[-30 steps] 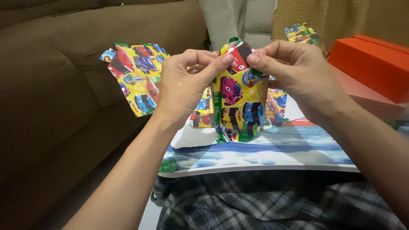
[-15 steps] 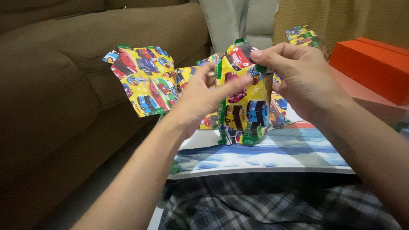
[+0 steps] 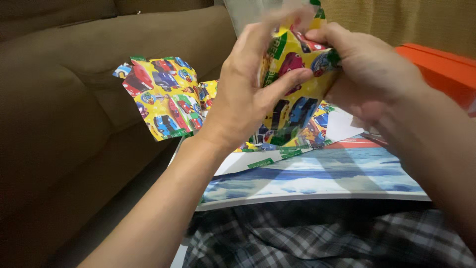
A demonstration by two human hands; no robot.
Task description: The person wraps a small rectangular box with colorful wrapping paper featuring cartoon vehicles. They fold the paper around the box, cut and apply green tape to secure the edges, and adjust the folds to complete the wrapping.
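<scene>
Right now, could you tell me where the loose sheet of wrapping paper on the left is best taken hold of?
The loose sheet is probably best pinched at its free left edge, coming in from the sofa side. It lies crumpled and partly raised, so that edge stands clear. Its right part runs behind the left hand, which with the right hand holds the wrapped parcel.
</scene>
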